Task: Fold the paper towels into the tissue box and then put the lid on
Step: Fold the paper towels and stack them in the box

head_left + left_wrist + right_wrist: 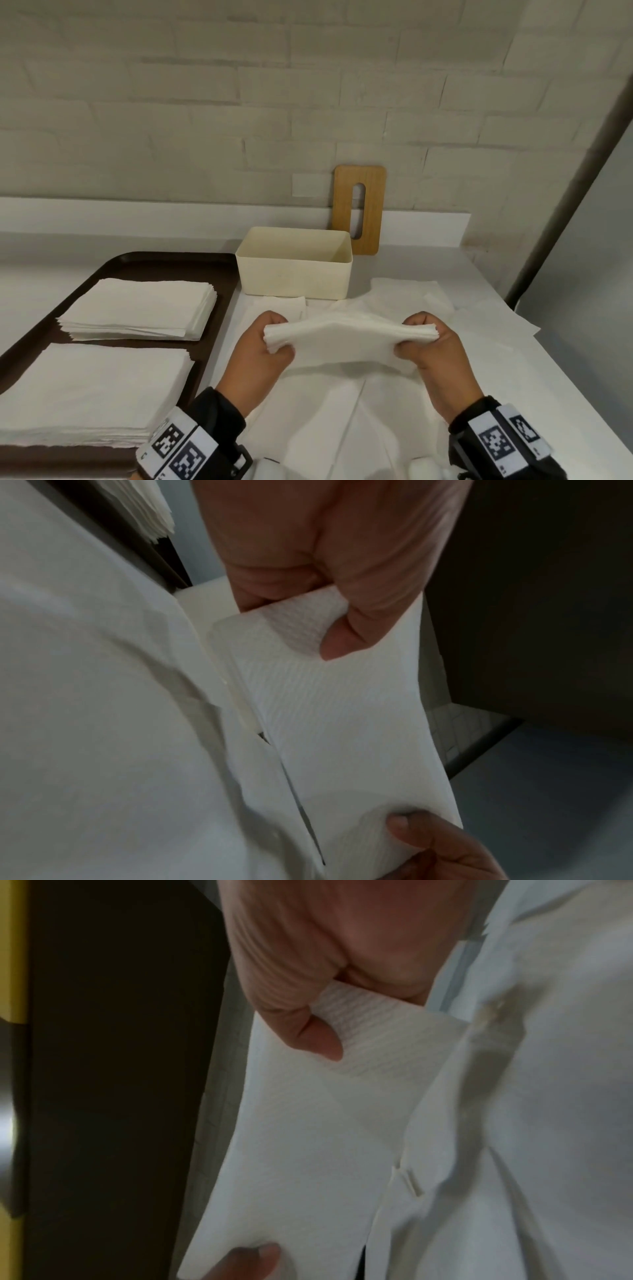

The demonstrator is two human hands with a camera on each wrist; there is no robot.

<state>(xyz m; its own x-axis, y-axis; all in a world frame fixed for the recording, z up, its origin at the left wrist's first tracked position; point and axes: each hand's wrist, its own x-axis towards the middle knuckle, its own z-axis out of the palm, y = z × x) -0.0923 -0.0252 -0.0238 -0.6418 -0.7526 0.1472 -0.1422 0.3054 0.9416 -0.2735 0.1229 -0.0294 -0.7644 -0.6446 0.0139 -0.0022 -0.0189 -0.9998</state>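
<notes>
Both hands are closed on one folded wad of towels [346, 339], held above the worktop [479, 342]: my left hand [263, 356] pinches its left end, thumb on the near side and fingers curled over the far edge, and my right hand [431, 346] pinches the right end the same way. Under the wad, loose sheets [342, 428] lie spread on the worktop. Just beyond stands the open box [294, 277], nothing visible inside. Behind it the lid [373, 212] leans upright against the wall [205, 102]. To my left, a brown tray [219, 308] carries two stacks [137, 308] of flat towels.
</notes>
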